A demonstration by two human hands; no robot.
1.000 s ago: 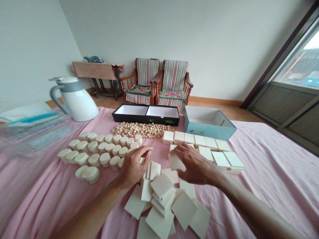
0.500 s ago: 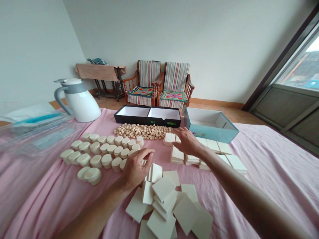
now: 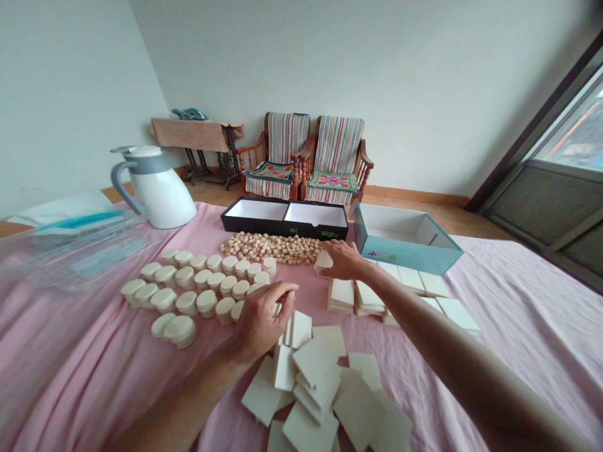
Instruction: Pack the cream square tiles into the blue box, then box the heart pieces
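A loose heap of white square tiles point(image 3: 325, 389) lies on the pink cloth just in front of me. My left hand point(image 3: 262, 316) sits at the heap's far left edge. Its fingers are curled over a few tiles that stand on edge. My right hand point(image 3: 345, 260) reaches forward to the far left stack of square tiles point(image 3: 323, 261), fingers closed on the top tile. More neat square stacks point(image 3: 367, 296) run to the right, partly hidden by my forearm. Stacks of round discs point(image 3: 198, 289) stand left of my left hand.
Small wooden beads point(image 3: 271, 247) are piled beyond the discs. Behind them are an open black box point(image 3: 285, 216) and an open light blue box point(image 3: 405, 235). A white jug point(image 3: 157, 188) and a clear plastic container point(image 3: 66, 242) stand at the left. Two chairs point(image 3: 306, 157) are by the wall.
My right hand took a square tile from near the heap and carried it forward to the far left stack. My left hand stayed at the heap. The view shifted slightly.
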